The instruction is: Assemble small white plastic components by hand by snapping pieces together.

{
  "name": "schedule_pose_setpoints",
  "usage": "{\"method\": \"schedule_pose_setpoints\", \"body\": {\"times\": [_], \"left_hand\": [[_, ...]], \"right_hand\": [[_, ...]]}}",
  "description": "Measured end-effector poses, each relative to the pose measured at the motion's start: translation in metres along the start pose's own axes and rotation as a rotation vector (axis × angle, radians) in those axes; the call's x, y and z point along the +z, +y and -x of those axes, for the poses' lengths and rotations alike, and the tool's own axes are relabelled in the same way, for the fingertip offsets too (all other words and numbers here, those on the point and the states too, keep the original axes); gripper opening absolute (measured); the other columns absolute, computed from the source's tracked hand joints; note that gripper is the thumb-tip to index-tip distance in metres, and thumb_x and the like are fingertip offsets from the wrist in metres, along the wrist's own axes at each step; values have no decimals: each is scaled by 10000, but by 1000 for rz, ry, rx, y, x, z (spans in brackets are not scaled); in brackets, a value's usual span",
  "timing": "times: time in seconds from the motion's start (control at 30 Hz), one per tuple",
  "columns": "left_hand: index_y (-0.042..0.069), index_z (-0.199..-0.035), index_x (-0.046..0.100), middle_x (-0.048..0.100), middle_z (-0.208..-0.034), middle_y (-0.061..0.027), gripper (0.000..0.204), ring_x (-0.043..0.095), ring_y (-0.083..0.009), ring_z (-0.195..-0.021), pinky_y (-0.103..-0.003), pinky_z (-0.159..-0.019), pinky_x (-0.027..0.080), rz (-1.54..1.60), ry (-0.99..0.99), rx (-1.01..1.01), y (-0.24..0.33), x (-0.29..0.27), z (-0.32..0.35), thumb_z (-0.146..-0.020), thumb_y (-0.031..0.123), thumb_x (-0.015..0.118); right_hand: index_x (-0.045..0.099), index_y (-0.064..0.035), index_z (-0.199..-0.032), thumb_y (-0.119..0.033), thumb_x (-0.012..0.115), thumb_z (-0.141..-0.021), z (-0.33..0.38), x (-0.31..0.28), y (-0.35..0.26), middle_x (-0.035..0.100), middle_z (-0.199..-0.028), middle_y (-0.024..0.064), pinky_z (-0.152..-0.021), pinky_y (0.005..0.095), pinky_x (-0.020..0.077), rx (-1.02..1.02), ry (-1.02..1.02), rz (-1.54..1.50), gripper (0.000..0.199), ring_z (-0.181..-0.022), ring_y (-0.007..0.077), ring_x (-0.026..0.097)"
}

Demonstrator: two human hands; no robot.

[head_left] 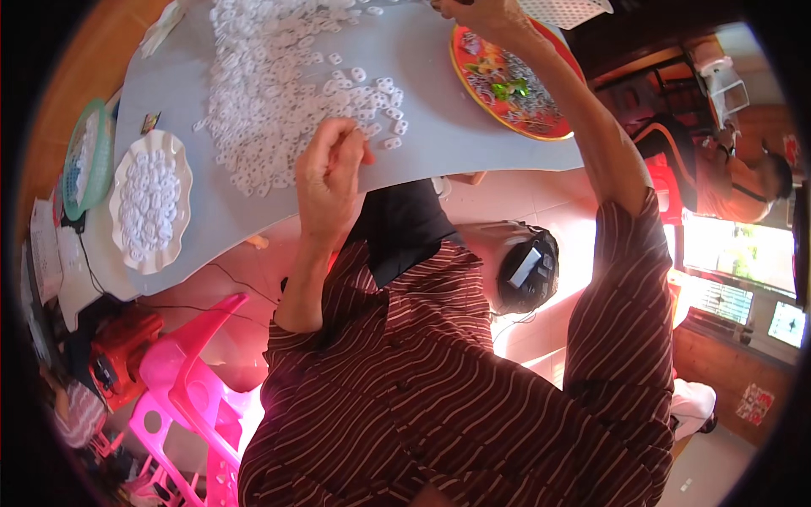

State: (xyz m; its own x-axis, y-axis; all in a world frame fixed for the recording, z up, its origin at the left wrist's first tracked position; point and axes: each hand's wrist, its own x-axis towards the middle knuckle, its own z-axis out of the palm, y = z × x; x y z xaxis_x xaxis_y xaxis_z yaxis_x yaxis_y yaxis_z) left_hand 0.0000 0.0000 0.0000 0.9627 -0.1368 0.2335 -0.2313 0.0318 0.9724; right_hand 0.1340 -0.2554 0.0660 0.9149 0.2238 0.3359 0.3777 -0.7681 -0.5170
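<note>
My left hand (328, 173) hovers at the near edge of a heap of small white plastic pieces with holes (270, 101). Its fingers are curled and pressed together; whatever they hold is hidden. Past the far side of a red-and-yellow round tray (460, 72), my right hand (483, 19) is partly cut off by the upper edge of the view. The fingers that show there look bent and closed, with a dark spot at their tips that I cannot make out. Many thin, small metallic-looking bits (532, 106) lie in the tray, over its printed flower pattern.
The grey table (422, 160) has a curved near edge. A scalloped white dish (184, 182) of similar pieces and a green basket (101, 144) stand at left. A white perforated basket (574, 10) is at the far right. Pink plastic chairs (182, 380) stand lower left; another person (718, 182) sits at right.
</note>
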Motion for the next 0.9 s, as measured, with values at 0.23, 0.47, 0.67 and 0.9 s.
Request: {"method": "schedule_pose_setpoints", "body": {"times": [0.23, 0.47, 0.67, 0.9], "left_hand": [[3, -895, 558, 524, -670, 2, 100, 398, -41, -611, -193, -545, 311, -18, -33, -49, 6, 4, 0, -897, 87, 504], [-10, -909, 554, 509, -665, -6, 119, 410, -60, -621, -210, -562, 332, -117, -3, 10, 4, 5, 0, -891, 98, 510], [-12, -901, 555, 508, -666, -9, 123, 416, -67, -625, -215, -561, 335, -124, -5, 65, 5, 8, -2, -890, 102, 510], [-18, -909, 558, 509, -669, -14, 129, 422, -75, -618, -220, -566, 348, -125, 2, 54, 5, 8, -2, -891, 100, 511]], "right_hand": [[686, -23, -770, -172, 629, -713, 26, -34, 42, 640, -673, 147, -580, 352, 496, -32, -138, 202, 169, -599, 231, 616], [650, -40, -726, -138, 611, -693, 46, -19, 65, 615, -652, 135, -572, 374, 486, -367, 42, 122, 111, -586, 244, 596], [654, -55, -752, -110, 591, -722, 53, -40, 34, 623, -674, 122, -586, 368, 491, -288, -126, 145, 88, -619, 239, 607], [662, -91, -894, -162, 588, -788, 43, -16, 58, 654, -782, 111, -640, 374, 510, -130, -270, 421, 148, -692, 249, 633]]}}
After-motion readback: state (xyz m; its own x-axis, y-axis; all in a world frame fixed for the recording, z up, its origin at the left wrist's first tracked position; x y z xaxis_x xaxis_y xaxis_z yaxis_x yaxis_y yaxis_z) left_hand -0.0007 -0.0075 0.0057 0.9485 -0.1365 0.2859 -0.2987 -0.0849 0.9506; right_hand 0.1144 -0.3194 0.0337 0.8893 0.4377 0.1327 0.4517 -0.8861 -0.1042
